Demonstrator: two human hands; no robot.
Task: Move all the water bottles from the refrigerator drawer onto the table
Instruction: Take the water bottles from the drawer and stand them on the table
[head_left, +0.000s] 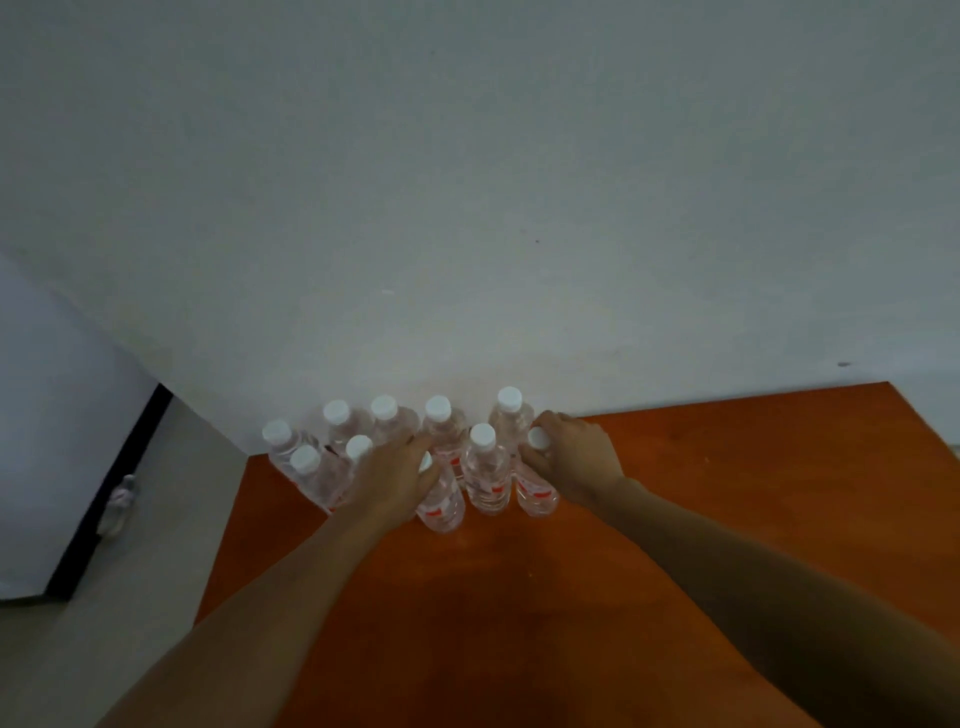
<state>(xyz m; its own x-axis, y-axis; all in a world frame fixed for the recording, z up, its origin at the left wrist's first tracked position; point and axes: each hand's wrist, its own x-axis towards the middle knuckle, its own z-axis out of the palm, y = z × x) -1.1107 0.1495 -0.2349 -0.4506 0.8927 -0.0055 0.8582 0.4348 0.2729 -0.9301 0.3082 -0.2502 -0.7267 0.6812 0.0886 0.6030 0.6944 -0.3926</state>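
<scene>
Water bottles (487, 473) stand in a tight cluster at the far left corner of the orange-brown table (727, 493), close against the pale wall (467, 208). About ten white caps can be counted, roughly in two rows. Each bottle is upright: its long axis runs vertical, cap up and base on the table. They seem to splay outward only because the wide lens looks down on them.

The left hand (397, 480) is wrapped around the neck and shoulder of a bottle in the front row (442, 506), its cap just peeking past the fingers. The right hand (574, 457) is closed around the rightmost front bottle (537, 491), gripping just below its cap. Both bottles appear to have their bases on or very near the table, so the step in hand looks like setting this pair down into the group.

To do it well, the person should lower each bottle straight down along its vertical axis, feel the base sit flat, and only then loosen the fingers. Opening upward and backing out toward the near edge would avoid brushing neighbours, since one knock could topple several in so crowded a group. The refrigerator drawer is not in view, so whether more bottles remain cannot be told.
</scene>
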